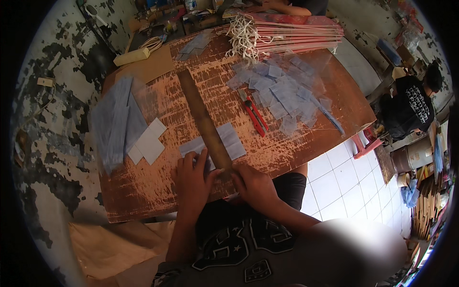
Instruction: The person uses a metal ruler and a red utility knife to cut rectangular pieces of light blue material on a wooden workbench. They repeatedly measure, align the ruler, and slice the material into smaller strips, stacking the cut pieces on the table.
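Observation:
A long, flat brown strip (203, 115), worn like an old wooden ruler, lies slantwise over a translucent bluish plastic sheet (233, 142) at the table's near edge. My right hand (256, 186) is closed on the strip's near end. Left of it, my left hand (191, 177) rests with fingers apart on the sheet's near left part, its thumb reaching to the strip. Part of the sheet is hidden under strip and hand. A red utility knife (257, 117) lies to the right of the strip. White cut pieces (150, 143) lie to the left.
Long plastic sheets (112, 124) lie at the table's left, and a heap of small clear pieces (282, 91) at the right. Behind are a bundle of red and white rods with strings (287, 33) and cardboard (148, 64). Another person (411, 107) sits at the right; another's arm shows far back.

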### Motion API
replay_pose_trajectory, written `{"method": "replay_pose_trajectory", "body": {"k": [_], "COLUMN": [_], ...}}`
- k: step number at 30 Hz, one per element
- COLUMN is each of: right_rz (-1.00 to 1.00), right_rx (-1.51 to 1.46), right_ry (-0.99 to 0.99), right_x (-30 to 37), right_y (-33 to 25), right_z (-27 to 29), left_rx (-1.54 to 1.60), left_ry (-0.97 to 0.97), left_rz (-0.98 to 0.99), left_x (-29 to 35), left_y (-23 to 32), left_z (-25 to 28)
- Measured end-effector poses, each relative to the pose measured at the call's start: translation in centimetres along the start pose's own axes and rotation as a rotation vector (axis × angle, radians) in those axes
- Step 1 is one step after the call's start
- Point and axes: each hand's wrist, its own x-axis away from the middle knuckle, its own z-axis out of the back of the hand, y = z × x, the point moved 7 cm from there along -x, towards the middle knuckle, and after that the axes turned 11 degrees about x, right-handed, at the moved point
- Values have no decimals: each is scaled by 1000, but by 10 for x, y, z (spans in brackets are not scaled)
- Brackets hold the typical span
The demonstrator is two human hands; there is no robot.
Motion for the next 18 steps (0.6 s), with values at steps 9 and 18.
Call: {"method": "replay_pose_trajectory", "body": {"k": [9, 18], "right_rz": [75, 9], "right_rx": [19, -132], "right_ry": [65, 5], "right_x": [-3, -7], "right_y": [-3, 0], "right_z": [6, 13], "left_rx": [-14, 19], "left_ry": [60, 58], "left_rz": [-62, -56], "left_x": [1, 4], "left_y": [2, 1], "left_z": [1, 1]}}
